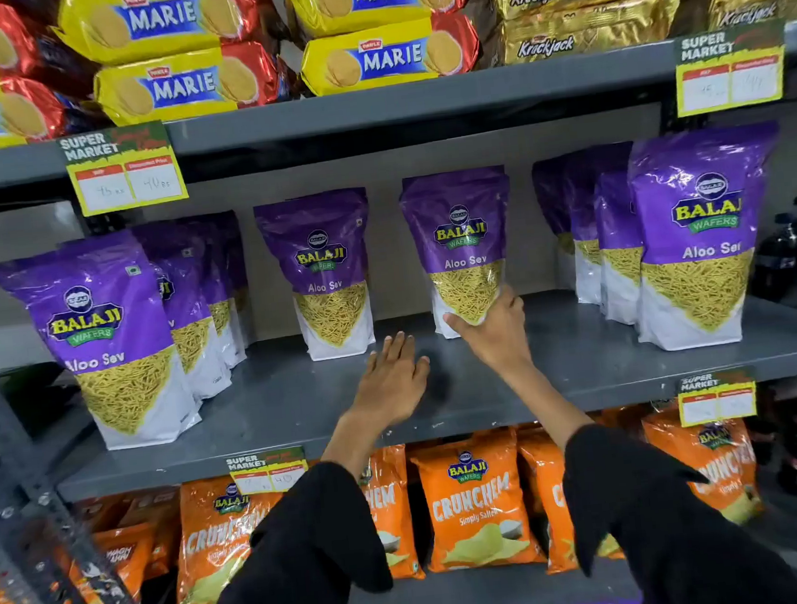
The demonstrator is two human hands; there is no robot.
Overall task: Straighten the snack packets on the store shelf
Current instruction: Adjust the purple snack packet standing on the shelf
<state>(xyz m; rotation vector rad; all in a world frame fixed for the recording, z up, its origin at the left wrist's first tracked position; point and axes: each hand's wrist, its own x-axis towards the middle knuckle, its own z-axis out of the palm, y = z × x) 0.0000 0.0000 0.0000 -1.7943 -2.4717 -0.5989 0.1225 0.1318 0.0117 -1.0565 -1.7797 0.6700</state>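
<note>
Purple Balaji Aloo Sev packets stand upright on the grey middle shelf (587, 356). My right hand (491, 329) grips the bottom of the centre-right packet (461, 242), thumb across its lower front. To its left stands a single packet (323, 270). My left hand (391, 375) hovers flat and empty over the bare shelf between these two packets, fingers apart. A row of packets (113, 339) stands at the left and another row (693, 244) at the right.
Yellow Marie packs (171, 85) and gold Krackjack packs (589, 25) fill the shelf above. Orange Crunchem bags (472, 504) sit on the shelf below. Price tags (123, 170) hang from the shelf edges. Dark bottles (791, 254) stand at the far right.
</note>
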